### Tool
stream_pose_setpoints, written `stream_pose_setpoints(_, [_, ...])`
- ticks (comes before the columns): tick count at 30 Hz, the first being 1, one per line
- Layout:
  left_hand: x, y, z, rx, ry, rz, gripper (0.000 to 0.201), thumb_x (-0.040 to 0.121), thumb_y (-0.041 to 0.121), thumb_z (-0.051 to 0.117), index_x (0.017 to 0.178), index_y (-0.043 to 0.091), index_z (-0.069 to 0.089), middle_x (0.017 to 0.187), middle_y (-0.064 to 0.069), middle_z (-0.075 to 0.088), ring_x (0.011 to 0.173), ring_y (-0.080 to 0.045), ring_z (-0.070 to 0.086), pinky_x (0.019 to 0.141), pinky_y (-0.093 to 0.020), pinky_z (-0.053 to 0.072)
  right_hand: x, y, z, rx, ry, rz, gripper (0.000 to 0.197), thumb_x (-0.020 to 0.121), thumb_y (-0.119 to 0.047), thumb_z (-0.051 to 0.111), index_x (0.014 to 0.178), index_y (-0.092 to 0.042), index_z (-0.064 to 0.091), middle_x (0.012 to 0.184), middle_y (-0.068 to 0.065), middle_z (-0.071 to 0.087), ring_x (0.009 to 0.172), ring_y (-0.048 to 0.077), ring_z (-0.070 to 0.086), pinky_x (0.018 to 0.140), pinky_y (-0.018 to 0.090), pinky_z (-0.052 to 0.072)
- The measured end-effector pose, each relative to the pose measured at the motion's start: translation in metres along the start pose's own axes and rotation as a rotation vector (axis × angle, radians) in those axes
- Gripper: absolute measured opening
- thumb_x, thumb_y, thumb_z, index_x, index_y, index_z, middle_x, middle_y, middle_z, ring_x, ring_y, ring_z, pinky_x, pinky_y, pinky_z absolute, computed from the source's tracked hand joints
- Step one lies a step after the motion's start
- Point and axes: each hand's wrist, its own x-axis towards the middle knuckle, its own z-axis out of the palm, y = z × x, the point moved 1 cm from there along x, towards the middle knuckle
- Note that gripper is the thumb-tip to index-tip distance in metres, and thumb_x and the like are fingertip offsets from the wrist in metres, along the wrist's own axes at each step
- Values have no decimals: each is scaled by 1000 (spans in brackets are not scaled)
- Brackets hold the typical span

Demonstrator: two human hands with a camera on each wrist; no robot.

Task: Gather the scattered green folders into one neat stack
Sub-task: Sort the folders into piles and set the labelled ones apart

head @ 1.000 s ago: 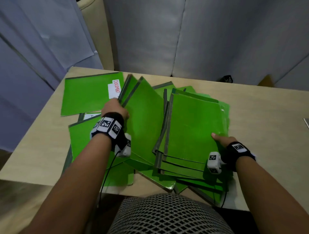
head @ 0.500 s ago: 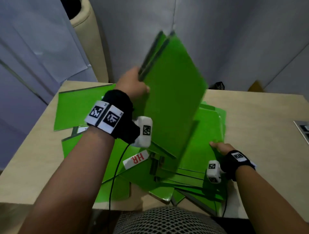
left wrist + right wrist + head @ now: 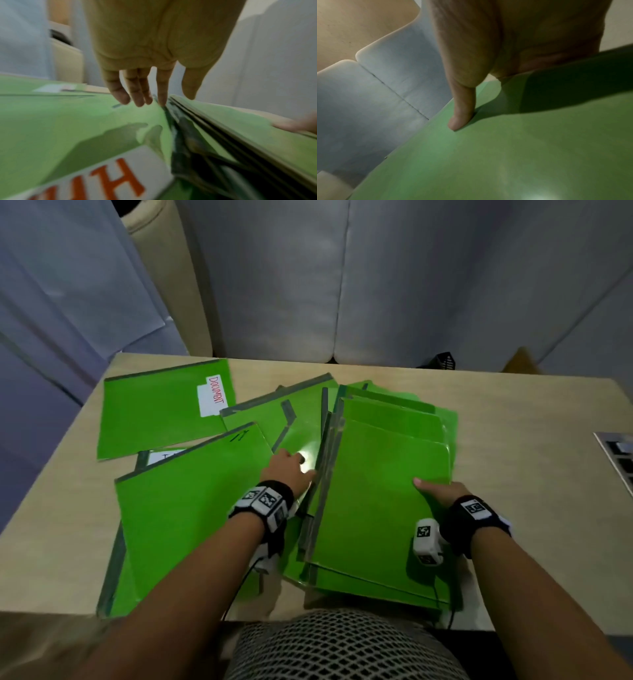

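Observation:
A pile of green folders (image 3: pixel 383 498) lies slightly fanned on the wooden table (image 3: pixel 513 440), right of centre. My right hand (image 3: pixel 435 491) grips its right edge: the thumb (image 3: pixel 462 115) presses on the top folder (image 3: pixel 522 148) and the fingers are hidden under it. My left hand (image 3: pixel 287 470) is at the pile's left edge with straight fingers (image 3: pixel 137 98) touching a loose folder beside the dark spines (image 3: pixel 197 121). Loose folders lie to the left: one labelled DOCUMENT (image 3: pixel 154 412), one in front (image 3: pixel 191 515), one in the middle (image 3: pixel 274 419). An HR label (image 3: pixel 106 180) shows under my left wrist.
A grey device edge (image 3: pixel 616 457) sits at the table's right side. A small black object (image 3: pixel 443 361) stands behind the far edge, in front of grey cushions (image 3: pixel 411 285). The near table edge is close to my body.
Half a second ago my left hand held a few folders upright in the air. They now lie flat on the pile, and the left hand has let go and dropped to its left edge.

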Motion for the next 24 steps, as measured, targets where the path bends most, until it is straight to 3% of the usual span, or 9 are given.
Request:
stream_pose_setpoints(2, [7, -29, -11, 0, 81, -201, 55, 89, 42, 54, 137, 16, 46, 142, -13, 38, 130, -33, 41, 103, -50, 42, -1, -3, -1, -42, 11, 10, 107, 61, -51, 84, 143, 1, 39, 143, 24, 46, 124, 45, 51, 102, 53, 43])
stream_pose_setpoints(5, [9, -74, -15, 15, 22, -447, 74, 88, 47, 54, 149, 18, 24, 158, -13, 13, 144, -41, 14, 111, -62, 23, -5, -6, -4, -40, 10, 31, 102, 66, -50, 82, 142, 2, 39, 142, 26, 47, 121, 46, 52, 100, 51, 44])
stream_pose_setpoints(7, [10, -93, -3, 54, -50, -442, 81, 88, 56, 48, 153, 24, 12, 161, -12, -1, 146, -41, 4, 113, -63, 15, 2, -6, -8, -26, -67, 58, 113, 55, -54, 86, 144, -3, 38, 143, 25, 45, 118, 47, 54, 97, 57, 44])
stream_pose_setpoints(10, [3, -87, 12, 104, -84, -364, 79, 91, 55, 43, 153, 27, 4, 160, -12, -8, 146, -42, 3, 114, -60, 18, 16, -3, -13, 78, -194, 153, 132, 37, -52, 91, 148, -17, 30, 151, 24, 33, 108, 51, 58, 90, 72, 42])
stream_pose_setpoints(13, [-5, -58, 15, 157, -110, -280, 71, 93, 41, 48, 152, 21, 13, 157, -19, 11, 139, -45, 24, 109, -51, 35, -8, -16, -13, 124, -214, 199, 101, 70, -44, 79, 150, -16, 24, 145, 30, 37, 107, 51, 59, 96, 68, 41])
stream_pose_setpoints(15, [-1, -47, 8, 138, -60, -194, 59, 89, 31, 54, 143, 15, 34, 142, -19, 40, 123, -39, 49, 99, -43, 46, -9, -17, -15, 109, -221, 207, 96, 76, -42, 76, 151, -16, 22, 141, 33, 40, 107, 49, 59, 98, 66, 40])
stream_pose_setpoints(17, [9, -48, -4, 43, 13, -181, 52, 84, 21, 60, 132, 10, 45, 129, -16, 55, 114, -34, 58, 93, -40, 52, -5, -17, -14, 95, -230, 210, 98, 73, -43, 77, 150, -18, 22, 138, 34, 42, 106, 49, 60, 97, 67, 40])
stream_pose_setpoints(21, [18, -69, -26, 131, 3, -296, 84, 72, 42, 78, 138, 9, 37, 141, -16, 40, 131, -34, 39, 101, -47, 43, -8, -17, -13, 72, -206, 219, 95, 73, -45, 77, 148, -17, 26, 125, 32, 51, 111, 48, 58, 97, 65, 41])
stream_pose_setpoints(24, [18, -84, -24, 146, -46, -333, 106, 63, 58, 77, 144, 8, 29, 145, -16, 35, 135, -34, 36, 106, -48, 40, -7, -15, -13, 72, -204, 245, 98, 71, -45, 78, 148, -16, 25, 120, 32, 54, 103, 45, 60, 97, 63, 42])
